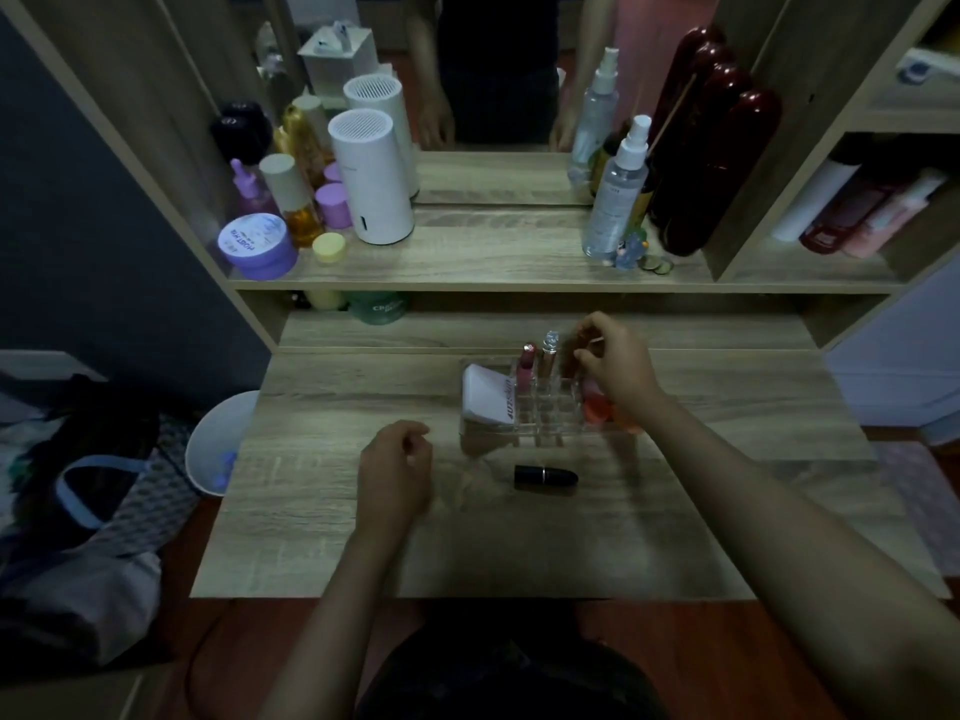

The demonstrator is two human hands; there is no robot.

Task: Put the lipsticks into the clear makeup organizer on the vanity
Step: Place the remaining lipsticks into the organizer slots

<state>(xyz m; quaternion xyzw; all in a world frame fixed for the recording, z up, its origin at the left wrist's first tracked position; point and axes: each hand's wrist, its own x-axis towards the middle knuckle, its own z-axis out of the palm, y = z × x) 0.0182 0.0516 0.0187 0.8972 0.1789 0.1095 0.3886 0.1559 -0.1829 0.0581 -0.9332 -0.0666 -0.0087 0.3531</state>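
Observation:
The clear makeup organizer [543, 426] stands on the vanity's wooden top, a little right of centre. A pink lipstick [525, 367] and a clear-capped one [547, 351] stand upright in its back slots. My right hand [615, 363] hovers over the organizer's right back corner, pinching a dark reddish lipstick [575, 350] that is mostly hidden by my fingers. A black lipstick [545, 477] lies on its side on the top just in front of the organizer. My left hand [397, 467] rests on the top, left of it, loosely curled and holding nothing.
A white compact [485, 400] leans in the organizer's left part; orange-pink items [597, 407] sit at its right. Bottles, jars and a white cylinder [371, 181] crowd the upper shelf before the mirror. A white bin [218, 444] and bags stand left of the vanity.

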